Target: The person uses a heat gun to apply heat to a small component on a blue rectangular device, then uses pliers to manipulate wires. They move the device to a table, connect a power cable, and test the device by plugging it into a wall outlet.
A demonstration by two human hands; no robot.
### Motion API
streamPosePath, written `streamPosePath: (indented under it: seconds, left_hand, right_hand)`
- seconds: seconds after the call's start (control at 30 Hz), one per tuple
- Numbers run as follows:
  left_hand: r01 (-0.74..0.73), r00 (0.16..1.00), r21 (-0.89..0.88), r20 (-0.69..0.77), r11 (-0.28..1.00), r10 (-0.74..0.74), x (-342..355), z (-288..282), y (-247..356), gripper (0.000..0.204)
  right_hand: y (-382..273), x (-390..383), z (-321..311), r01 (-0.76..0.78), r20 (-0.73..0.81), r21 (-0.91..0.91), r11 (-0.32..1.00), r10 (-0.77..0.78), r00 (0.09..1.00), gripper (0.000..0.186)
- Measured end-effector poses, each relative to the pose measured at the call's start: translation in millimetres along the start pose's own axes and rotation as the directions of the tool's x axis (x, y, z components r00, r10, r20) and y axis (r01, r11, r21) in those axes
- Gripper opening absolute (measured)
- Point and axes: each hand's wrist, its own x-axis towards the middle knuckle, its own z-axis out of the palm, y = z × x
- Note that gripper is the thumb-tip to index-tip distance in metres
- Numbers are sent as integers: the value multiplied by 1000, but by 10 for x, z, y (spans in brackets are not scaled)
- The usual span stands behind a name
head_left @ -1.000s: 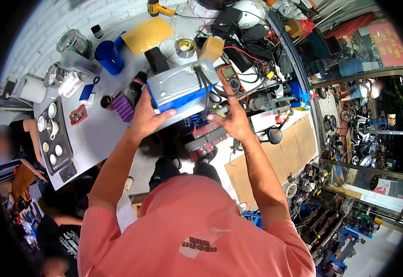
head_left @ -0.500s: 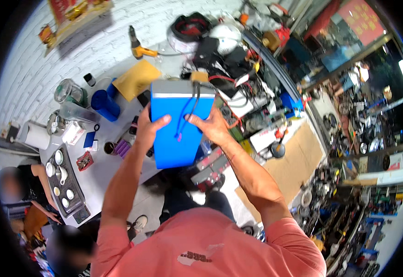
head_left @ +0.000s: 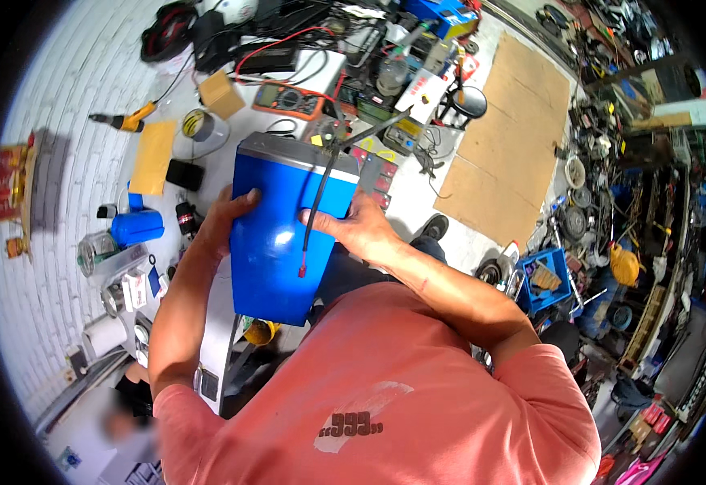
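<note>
A large blue box-shaped battery pack (head_left: pixel 276 242) with a grey top hangs between my two hands, in front of my chest. My left hand (head_left: pixel 228 217) grips its left side, thumb on the front face and the other fingers hidden behind. On the right side my right hand (head_left: pixel 363 230) clasps the pack, its thumb lying across a black cable (head_left: pixel 317 202). This cable comes off the grey top and dangles down the front face, ending in a small reddish connector (head_left: pixel 302 272).
Beyond the pack, the white workbench holds an orange multimeter (head_left: pixel 290 100), a roll of tape (head_left: pixel 199 127), a brown envelope (head_left: pixel 155 158) and a yellow drill (head_left: pixel 131 121). Cardboard (head_left: pixel 505 137) lies on the floor at right, near a blue crate (head_left: pixel 545 279). A person (head_left: pixel 131 396) is at lower left.
My view has swung to the right, so the bench items sit further left. Both hands keep hold of the battery pack, now tipped with more of its grey top end showing.
</note>
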Motion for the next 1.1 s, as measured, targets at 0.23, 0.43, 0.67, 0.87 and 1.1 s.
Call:
streamPosePath:
  seconds: [0.23, 0.43, 0.67, 0.87, 1.1]
  left_hand:
    - [84, 983, 44, 160, 995, -91, 732, 1519, 10, 59]
    - [227, 938, 44, 259, 973, -231, 1757, 2696, -32, 62]
    - [180, 873, 183, 423, 967, -242, 2878, 4263, 365, 59]
    - [148, 848, 282, 457, 948, -269, 3861, 5250, 687, 56]
    - [99, 748, 352, 590, 931, -302, 5459, 6412, 1260, 66]
  right_hand:
    - [5, -602, -1448, -16, -145, 67, 998, 26, 989, 74]
    - [-240, -1133, -2813, 27, -352, 105, 994, 11, 936, 91]
    - [-436, -1234, -4148, 255, -535, 118, 960, -155, 831, 95]
    - [-779, -1036, -5168, 381, -653, 157, 911, -194, 732, 87]
    - [-1213, -368, -6643, 243, -724, 107, 964, -92, 683, 76]
